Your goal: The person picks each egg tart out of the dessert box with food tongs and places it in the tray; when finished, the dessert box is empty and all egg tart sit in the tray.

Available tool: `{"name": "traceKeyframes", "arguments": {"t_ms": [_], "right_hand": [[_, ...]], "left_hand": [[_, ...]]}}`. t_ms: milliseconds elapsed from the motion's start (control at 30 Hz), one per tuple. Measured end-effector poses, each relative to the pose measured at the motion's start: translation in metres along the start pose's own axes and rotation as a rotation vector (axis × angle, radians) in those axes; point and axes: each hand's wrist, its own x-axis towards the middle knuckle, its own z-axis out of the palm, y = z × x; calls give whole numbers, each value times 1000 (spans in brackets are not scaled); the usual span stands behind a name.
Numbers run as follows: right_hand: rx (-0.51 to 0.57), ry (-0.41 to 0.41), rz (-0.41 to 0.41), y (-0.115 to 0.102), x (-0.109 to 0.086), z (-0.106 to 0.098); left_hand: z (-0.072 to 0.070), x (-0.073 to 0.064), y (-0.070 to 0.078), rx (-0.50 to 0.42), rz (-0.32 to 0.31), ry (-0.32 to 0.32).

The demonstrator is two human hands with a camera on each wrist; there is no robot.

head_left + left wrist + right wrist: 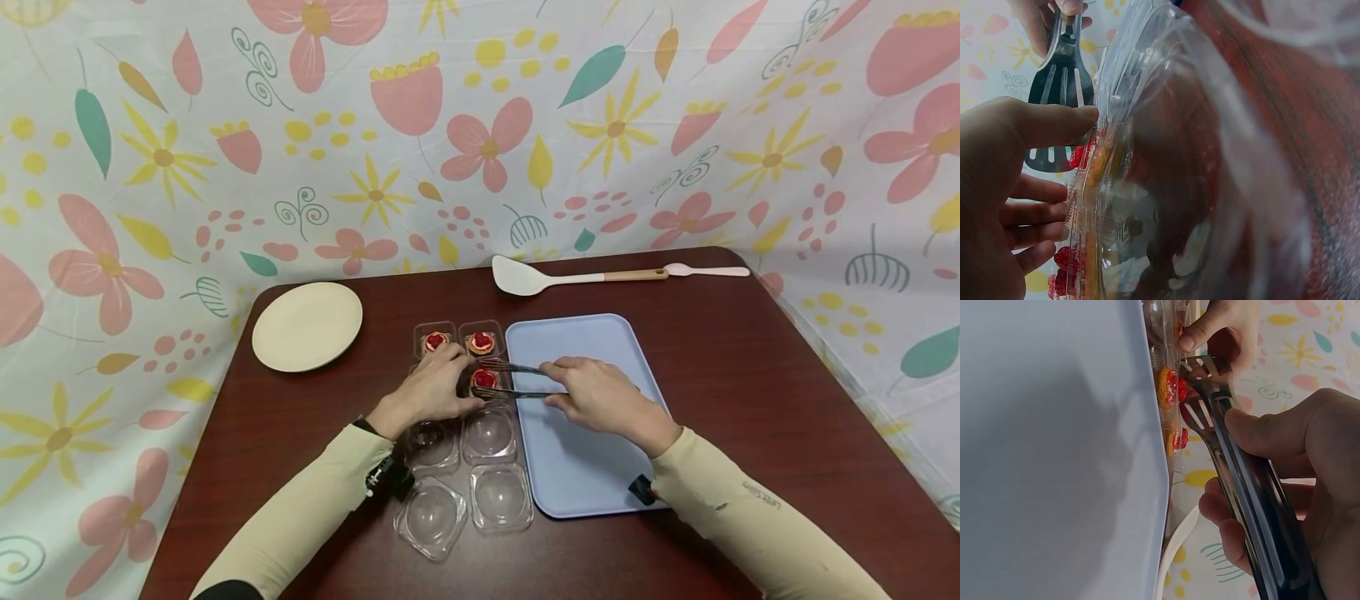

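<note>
My right grip (603,400) curls round dark, shiny metal slotted tongs (1260,500), ends apart about a small round tart (484,378), golden-crusted, topped with glossy red berries. It sits in a clear plastic box (506,380); my left grip (433,385) is spread beside it. A pale blue rectangular tray (592,467) lies rightward.

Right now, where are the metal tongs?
In the head view, the metal tongs are just right of centre in the right hand, crossing the left rim of the blue tray, tips at a red-topped tart.
</note>
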Motion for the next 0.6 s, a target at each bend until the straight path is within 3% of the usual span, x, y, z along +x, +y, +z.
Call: {"name": "traceKeyframes", "arguments": {"t_ms": [267,600], "right_hand": [[-50,-2,-6,-3,4,0],[-114,24,-70,-12,12,6]], "left_hand": [[0,0,0,-9,5,11],[1,0,0,-6,2,10]]}}
